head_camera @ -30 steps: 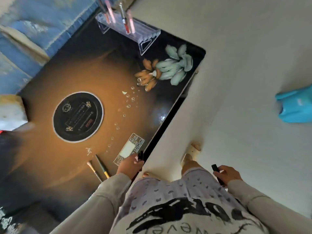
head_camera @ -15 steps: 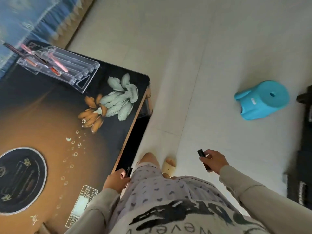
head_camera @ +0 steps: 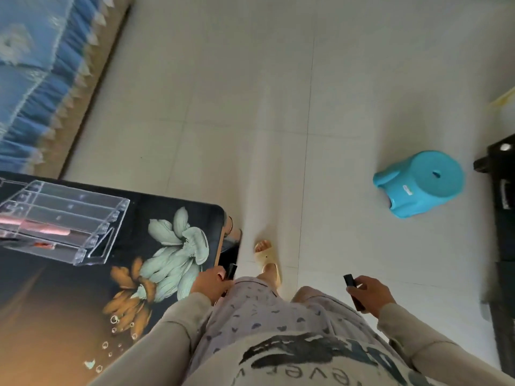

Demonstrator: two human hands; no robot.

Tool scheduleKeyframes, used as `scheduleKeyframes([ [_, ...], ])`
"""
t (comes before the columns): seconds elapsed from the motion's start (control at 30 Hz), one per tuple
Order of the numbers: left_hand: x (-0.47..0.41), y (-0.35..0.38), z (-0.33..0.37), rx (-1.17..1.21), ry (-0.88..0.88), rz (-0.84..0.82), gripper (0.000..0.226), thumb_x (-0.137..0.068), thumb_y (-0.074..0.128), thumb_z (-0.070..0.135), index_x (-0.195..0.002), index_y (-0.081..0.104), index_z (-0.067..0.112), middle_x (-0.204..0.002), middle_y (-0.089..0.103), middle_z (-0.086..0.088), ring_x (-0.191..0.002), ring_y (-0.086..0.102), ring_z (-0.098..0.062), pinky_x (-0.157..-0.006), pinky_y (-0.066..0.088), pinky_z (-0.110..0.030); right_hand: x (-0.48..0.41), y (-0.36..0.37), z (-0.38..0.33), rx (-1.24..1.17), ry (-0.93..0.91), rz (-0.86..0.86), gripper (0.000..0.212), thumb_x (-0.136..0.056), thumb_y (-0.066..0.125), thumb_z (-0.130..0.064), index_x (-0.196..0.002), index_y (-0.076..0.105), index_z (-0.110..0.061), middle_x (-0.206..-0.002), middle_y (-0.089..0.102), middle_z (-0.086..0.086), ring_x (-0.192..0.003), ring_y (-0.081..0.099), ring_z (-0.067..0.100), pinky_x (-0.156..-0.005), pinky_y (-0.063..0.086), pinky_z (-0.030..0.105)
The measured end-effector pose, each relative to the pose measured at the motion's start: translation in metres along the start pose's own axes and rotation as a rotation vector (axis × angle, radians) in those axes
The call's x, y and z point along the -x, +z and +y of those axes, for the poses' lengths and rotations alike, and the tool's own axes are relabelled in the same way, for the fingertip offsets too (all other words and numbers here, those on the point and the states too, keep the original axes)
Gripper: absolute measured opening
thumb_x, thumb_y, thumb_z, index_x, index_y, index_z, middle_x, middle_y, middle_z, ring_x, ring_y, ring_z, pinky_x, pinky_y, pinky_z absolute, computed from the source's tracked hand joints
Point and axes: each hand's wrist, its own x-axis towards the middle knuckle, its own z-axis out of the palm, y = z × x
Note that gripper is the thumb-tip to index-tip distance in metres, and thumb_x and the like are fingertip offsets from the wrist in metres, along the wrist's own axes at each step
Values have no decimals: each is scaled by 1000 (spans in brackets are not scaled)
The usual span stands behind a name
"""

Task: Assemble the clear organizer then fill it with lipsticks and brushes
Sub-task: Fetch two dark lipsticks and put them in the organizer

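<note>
Right grip [head_camera: 373,295]: clenched around a black lipstick tube [head_camera: 350,281]. The thumb and curled fingers grasp its lower half, and the upper end stands clear above the hand. This grip hangs over the floor [head_camera: 250,135], to the right of the person's legs and well apart from the desk [head_camera: 41,316].

Left grip [head_camera: 211,282]: clenched around a second dark tube [head_camera: 231,270], of which only the upper end shows past the fingers. This grip sits at the desk's right edge, beside the painted flower. Whether it touches the desk cannot be told.

Clear organizer [head_camera: 64,218]: assembled and standing on the far left part of the desk, partly cut off by the frame edge. Its stepped rows run lengthwise. A pink stick [head_camera: 41,228] lies across one row. A red-tipped item [head_camera: 41,245] shows in the row in front of it, but blur prevents further detail. The organizer is well apart from both grips.

Desk: dark glossy top shading to amber, with a pale green and orange flower design near the right corner.

Surroundings: a pale tiled floor. A foot in a cream sandal [head_camera: 269,260] stands just beside the desk corner. A turquoise plastic stool [head_camera: 418,185] stands on the floor to the right, well apart from the person. Dark furniture [head_camera: 504,218] lines the right edge. A blue fringed cloth [head_camera: 33,79] fills the upper left.
</note>
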Motion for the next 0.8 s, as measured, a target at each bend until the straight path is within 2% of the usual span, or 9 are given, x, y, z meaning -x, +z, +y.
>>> scheduleKeyframes([
  [0.1, -29, -53, 38, -44, 91, 34, 20, -88, 55, 26, -76, 51, 11, -112, 62, -21, -106, 57, -32, -89, 43, -35, -13, -17, -28, 127, 33, -7, 29, -89, 54, -20, -114, 58, -4, -113, 65, 16, -102, 61, 31, -83, 45, 29],
  [0.2, -55, -95, 65, -21, 129, 86, 40, -87, 55, 26, -57, 30, 24, -95, 64, -16, -96, 58, -29, -78, 42, -33, -25, -30, -59, 222, 56, 9, 32, -91, 51, -28, -114, 58, -6, -124, 61, 13, -115, 55, 27, -87, 41, 25],
  [0.27, -69, -115, 77, 44, 144, 121, 41, -87, 55, 24, -56, 27, 24, -67, 54, -3, -78, 52, -23, -65, 35, -28, -36, -39, -81, 263, 52, 14, 33, -91, 48, -29, -112, 58, -5, -123, 61, 14, -114, 55, 27, -88, 41, 25],
  [0.37, -83, -135, 83, 98, 137, 123, 41, -86, 57, 24, -57, 28, 25, -57, 39, 8, -68, 44, -16, -60, 32, -24, -55, -53, -113, 306, 51, 6, 31, -90, 49, -27, -112, 59, -6, -123, 61, 14, -115, 55, 27, -87, 40, 24],
  [0.47, -95, -144, 83, 160, 80, 92, 41, -85, 58, 23, -56, 30, 26, -58, 40, 7, -73, 46, -15, -65, 33, -24, -74, -67, -148, 347, 11, -23, 31, -89, 52, -26, -116, 58, -11, -125, 61, 11, -115, 55, 25, -86, 40, 23],
  [0.57, -111, -152, 80, 176, -9, 27, 31, -84, 58, 26, -60, 39, 25, -72, 57, -1, -80, 53, -21, -67, 36, -24, -104, -89, -196, 369, -86, -57, 27, -87, 55, -22, -111, 61, -10, -113, 66, 12, -96, 58, 25, -73, 36, 22],
  [0.67, -116, -159, 79, 210, -109, 24, 14, -85, 57, 30, -79, 50, 18, -98, 64, -9, -101, 60, -26, -75, 40, -26, -130, -114, -254, 423, -208, -61, 24, -87, 55, -21, -106, 61, -9, -108, 66, 13, -81, 48, 21, -68, 32, 23],
  [0.73, -124, -162, 80, 306, -204, 56, 14, -85, 58, 30, -89, 54, 17, -110, 66, -9, -106, 60, -24, -81, 43, -26, -156, -132, -304, 498, -306, -86, 24, -87, 55, -20, -106, 61, -8, -108, 65, 14, -82, 49, 21, -69, 33, 24],
  [0.8, -121, -163, 80, 351, -264, 76, 22, -85, 58, 29, -100, 59, 12, -116, 66, -9, -107, 60, -23, -84, 44, -25, -163, -139, -333, 502, -362, -107, 24, -87, 56, -19, -107, 61, -6, -108, 65, 15, -85, 51, 23, -73, 37, 26],
])
